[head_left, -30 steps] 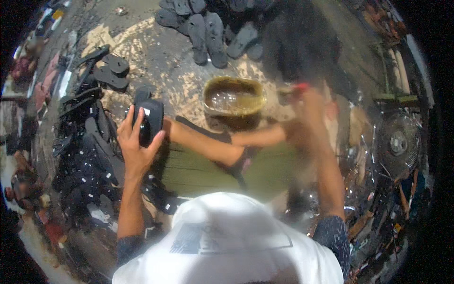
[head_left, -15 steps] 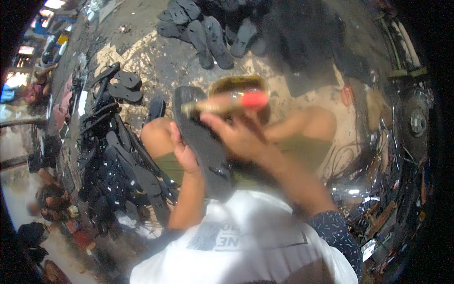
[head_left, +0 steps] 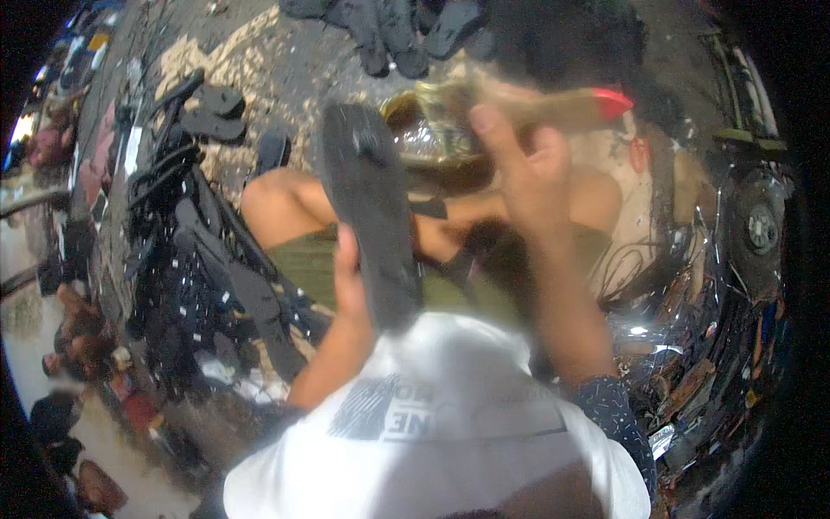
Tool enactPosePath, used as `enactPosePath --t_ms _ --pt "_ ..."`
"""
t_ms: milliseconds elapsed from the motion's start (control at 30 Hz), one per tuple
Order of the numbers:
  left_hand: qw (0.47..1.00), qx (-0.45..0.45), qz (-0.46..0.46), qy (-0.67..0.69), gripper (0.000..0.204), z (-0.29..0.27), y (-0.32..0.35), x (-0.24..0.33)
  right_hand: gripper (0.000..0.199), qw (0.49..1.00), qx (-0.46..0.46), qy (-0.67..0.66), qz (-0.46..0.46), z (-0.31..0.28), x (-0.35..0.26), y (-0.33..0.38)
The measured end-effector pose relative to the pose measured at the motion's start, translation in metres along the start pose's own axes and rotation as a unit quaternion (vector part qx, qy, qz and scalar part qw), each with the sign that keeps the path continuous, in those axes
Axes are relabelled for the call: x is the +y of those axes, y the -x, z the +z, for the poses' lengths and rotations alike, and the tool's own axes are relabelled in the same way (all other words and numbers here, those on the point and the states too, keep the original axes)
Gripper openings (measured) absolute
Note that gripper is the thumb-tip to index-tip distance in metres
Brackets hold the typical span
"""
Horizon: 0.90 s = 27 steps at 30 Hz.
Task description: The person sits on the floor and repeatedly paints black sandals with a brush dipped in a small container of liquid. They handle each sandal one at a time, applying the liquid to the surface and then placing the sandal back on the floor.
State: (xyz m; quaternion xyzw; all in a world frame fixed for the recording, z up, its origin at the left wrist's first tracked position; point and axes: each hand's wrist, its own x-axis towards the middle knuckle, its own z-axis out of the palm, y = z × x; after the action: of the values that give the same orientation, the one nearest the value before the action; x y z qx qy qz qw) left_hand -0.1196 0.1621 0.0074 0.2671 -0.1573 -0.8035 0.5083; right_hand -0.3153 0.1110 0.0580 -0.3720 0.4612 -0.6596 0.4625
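A black sandal sole [head_left: 372,216] stands lengthwise in front of my body, tilted up, with a wet-looking shiny patch near its far end. My left hand [head_left: 349,272] grips its left edge, the thumb showing and the other fingers hidden behind. Motion blurs a brush [head_left: 553,105] with a wooden handle and red end, held in my right hand [head_left: 532,169]. The brush's left end is over a yellow-rimmed container [head_left: 454,166] with glossy contents; whether it touches them I cannot tell.
Black soles and sandals [head_left: 389,39] lie at the far side. More soles and straps [head_left: 225,268] are heaped on the left. A red-handled tool [head_left: 639,154] lies on the right, near a wheel-like part [head_left: 761,227] and scattered scraps [head_left: 683,389].
My right hand has carried the brush off the sole, rightward and away from me, to the container. My left hand keeps its hold on the sole, now turned more upright. The view has shifted.
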Motion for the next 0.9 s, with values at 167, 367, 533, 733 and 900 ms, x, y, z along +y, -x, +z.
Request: enactPosePath --t_ms 167,367,533,733,900 --pt "0.990 0.014 0.131 0.059 0.062 -0.001 -0.056 0.021 0.024 0.971 -0.141 0.187 -0.045 0.039 0.008 0.017" --pt "0.988 -0.027 0.103 0.108 0.058 0.008 -0.079 0.037 0.022 0.916 -0.189 0.277 -0.221 0.032 0.038 0.023" --pt "0.951 -0.238 -0.005 0.197 0.052 0.013 -0.084 0.029 0.028 0.901 -0.222 0.176 -0.329 0.042 0.021 -0.003" --pt "0.953 -0.165 -0.041 0.250 0.051 -0.022 -0.082 0.005 0.019 0.898 -0.352 0.142 -0.222 0.026 0.027 -0.024" --pt "0.999 -0.023 -0.036 -0.017 0.070 -0.017 -0.181 0.036 0.023 0.930 -0.313 0.164 -0.096 0.010 0.027 0.017"
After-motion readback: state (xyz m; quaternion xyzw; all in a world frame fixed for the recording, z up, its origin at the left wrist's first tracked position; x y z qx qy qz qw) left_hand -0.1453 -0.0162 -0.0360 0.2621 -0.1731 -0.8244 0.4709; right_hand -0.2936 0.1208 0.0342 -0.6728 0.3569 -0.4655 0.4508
